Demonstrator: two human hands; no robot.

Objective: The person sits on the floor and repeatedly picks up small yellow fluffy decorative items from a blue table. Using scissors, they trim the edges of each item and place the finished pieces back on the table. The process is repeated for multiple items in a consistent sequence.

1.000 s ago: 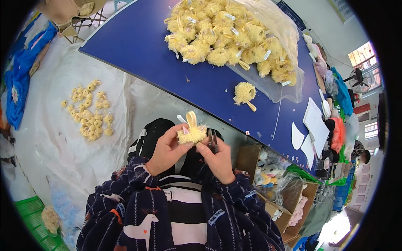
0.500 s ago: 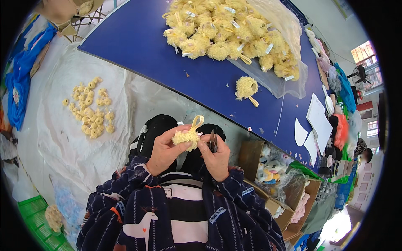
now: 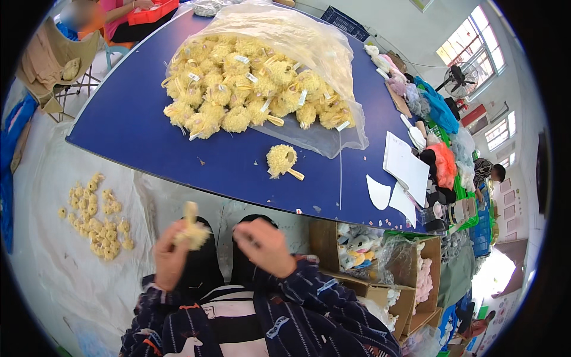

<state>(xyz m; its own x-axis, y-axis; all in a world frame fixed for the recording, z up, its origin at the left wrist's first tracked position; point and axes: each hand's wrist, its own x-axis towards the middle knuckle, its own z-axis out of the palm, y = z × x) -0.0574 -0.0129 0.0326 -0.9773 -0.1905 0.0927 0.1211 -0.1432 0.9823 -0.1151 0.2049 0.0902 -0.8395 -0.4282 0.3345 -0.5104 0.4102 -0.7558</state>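
My left hand (image 3: 169, 256) is closed on a fluffy pale-yellow plush piece (image 3: 195, 236) and its ribbon loop stands upward. My right hand (image 3: 269, 247) is apart from it, in front of my right knee, and smeared by motion. A bit of dark thread snips (image 3: 252, 242) shows at its curled fingers. Beyond the hands, a single yellow plush piece (image 3: 279, 159) with a dark round opening and a ribbon loop lies on the blue table (image 3: 148, 157). Behind it a large heap of similar yellow pieces (image 3: 238, 89), many with white tags, spills from a clear plastic bag (image 3: 315, 44).
Small yellow pieces (image 3: 98, 223) lie on a white sheet (image 3: 53, 262) at floor level, left. Papers (image 3: 404, 163) rest on the table's right side. Cardboard boxes (image 3: 324, 245) with plush toys stand below its edge. A person (image 3: 119, 15) sits at the far left beside a red bin (image 3: 151, 12).
My hands have separated: the left moved left and lower with the plush piece, the right let go of it and moved left. The view has tilted up, showing more of the table.
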